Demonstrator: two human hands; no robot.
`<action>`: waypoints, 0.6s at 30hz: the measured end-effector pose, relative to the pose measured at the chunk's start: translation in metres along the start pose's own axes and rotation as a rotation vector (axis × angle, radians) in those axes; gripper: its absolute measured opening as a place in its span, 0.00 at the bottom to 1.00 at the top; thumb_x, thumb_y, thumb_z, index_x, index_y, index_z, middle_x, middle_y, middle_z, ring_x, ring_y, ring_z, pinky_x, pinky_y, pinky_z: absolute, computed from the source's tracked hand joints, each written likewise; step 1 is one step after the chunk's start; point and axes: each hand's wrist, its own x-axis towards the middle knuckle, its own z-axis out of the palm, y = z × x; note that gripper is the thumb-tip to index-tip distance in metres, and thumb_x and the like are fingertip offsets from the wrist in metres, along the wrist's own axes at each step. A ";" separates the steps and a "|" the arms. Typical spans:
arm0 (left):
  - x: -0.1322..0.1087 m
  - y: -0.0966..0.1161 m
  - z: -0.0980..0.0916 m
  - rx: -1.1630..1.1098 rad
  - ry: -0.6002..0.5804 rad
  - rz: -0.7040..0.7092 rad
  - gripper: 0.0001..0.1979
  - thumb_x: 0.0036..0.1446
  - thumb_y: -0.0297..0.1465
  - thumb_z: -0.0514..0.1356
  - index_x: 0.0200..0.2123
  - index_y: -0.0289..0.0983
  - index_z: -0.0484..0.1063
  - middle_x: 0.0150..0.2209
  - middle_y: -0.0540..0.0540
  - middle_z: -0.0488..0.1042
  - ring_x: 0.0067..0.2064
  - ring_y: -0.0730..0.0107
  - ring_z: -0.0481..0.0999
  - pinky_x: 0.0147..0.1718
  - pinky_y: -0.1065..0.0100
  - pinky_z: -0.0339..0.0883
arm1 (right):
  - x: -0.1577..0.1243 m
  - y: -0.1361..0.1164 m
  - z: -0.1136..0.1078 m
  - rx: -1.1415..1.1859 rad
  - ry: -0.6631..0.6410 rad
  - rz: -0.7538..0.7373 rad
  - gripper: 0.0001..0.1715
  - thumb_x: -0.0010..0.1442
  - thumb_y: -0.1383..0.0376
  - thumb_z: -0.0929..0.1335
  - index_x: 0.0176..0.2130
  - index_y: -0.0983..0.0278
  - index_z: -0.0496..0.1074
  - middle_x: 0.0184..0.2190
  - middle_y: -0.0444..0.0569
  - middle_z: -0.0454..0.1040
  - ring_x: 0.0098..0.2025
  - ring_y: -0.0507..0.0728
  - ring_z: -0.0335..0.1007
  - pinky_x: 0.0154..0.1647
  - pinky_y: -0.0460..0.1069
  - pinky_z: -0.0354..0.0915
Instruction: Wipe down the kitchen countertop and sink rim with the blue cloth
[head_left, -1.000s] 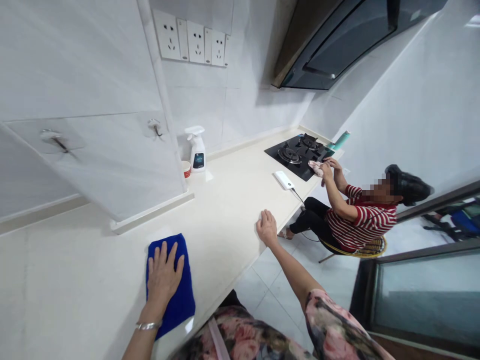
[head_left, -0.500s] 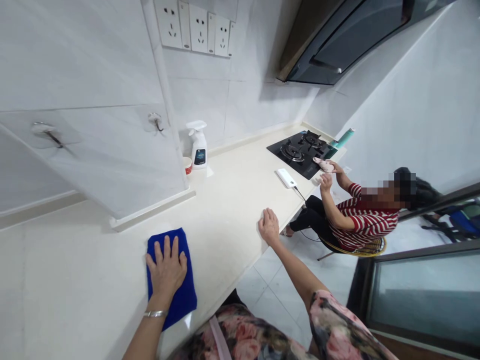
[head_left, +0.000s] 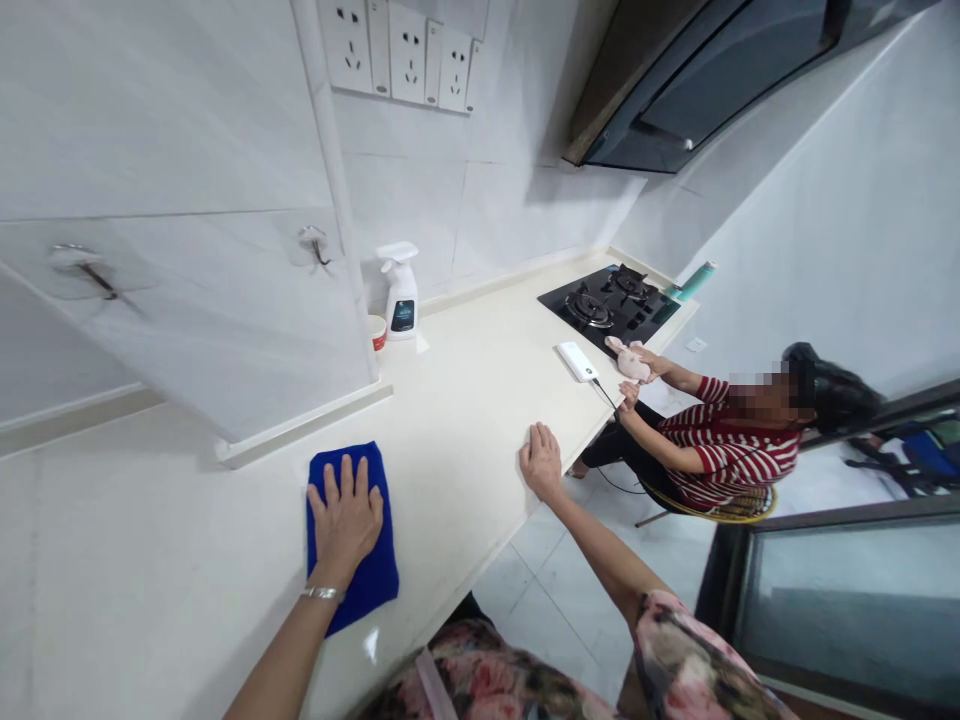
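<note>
Blue cloth (head_left: pixel 379 575): flat on the table (head_left: pixel 457 430), near its front edge, partly covered by the left hand (head_left: pixel 345 522).
Left hand: palm down on the cloth, fingers spread wide, pressing rather than gripping; a silver bracelet (head_left: pixel 322 593) circles the wrist.
Right hand: palm down on the table by the front edge, fingers extended and slightly bent, well apart from the cloth, with nothing visible in its grasp.
Spray bottle label (head_left: pixel 403 316): dark panel with pale lettering, too small to read; the white spray bottle (head_left: pixel 400 283) stands upright against the back wall.
Tub (head_left: pixel 377 333): red and white, just beside the bottle, partly hidden by the wall corner; its print cannot be made out.
White power-bank-like device (head_left: pixel 576 362): lies between the right hand and the gas stove (head_left: pixel 611 312), a round dark mark near one end; its black cable (head_left: pixel 607 398) runs over the table edge.
Jutting wall (head_left: pixel 225 330): stands between the cloth and the bottle, bearing two hooks (head_left: pixel 313 243).
Sockets (head_left: pixel 409 55): a row on the back wall.
Range hood (head_left: pixel 712 95): above the stove.
Green cylinder (head_left: pixel 697 281): by the stove's far end.
Other person (head_left: pixel 739 440): seated in a red-and-white striped top, one hand on a pink cloth (head_left: pixel 632 363) at the stove's near corner.
</note>
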 end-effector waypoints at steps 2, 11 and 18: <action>0.011 0.006 0.004 -0.018 -0.002 0.003 0.33 0.73 0.34 0.44 0.74 0.26 0.61 0.77 0.29 0.52 0.79 0.34 0.42 0.74 0.28 0.38 | 0.000 0.000 0.000 -0.011 -0.011 -0.004 0.31 0.71 0.65 0.59 0.67 0.73 0.69 0.68 0.67 0.69 0.74 0.69 0.59 0.72 0.67 0.60; 0.057 0.035 0.023 -0.089 -0.021 0.049 0.33 0.71 0.34 0.46 0.74 0.26 0.62 0.77 0.30 0.52 0.79 0.36 0.43 0.75 0.30 0.37 | 0.001 0.001 0.000 -0.050 0.007 -0.018 0.30 0.70 0.66 0.59 0.65 0.72 0.70 0.67 0.66 0.70 0.72 0.68 0.61 0.72 0.65 0.61; 0.095 0.033 0.029 -0.124 -0.093 0.080 0.33 0.71 0.36 0.47 0.74 0.30 0.63 0.77 0.34 0.55 0.78 0.39 0.48 0.75 0.34 0.39 | 0.001 -0.001 -0.002 -0.056 0.002 -0.012 0.30 0.70 0.66 0.59 0.66 0.71 0.70 0.68 0.64 0.70 0.72 0.68 0.61 0.72 0.65 0.61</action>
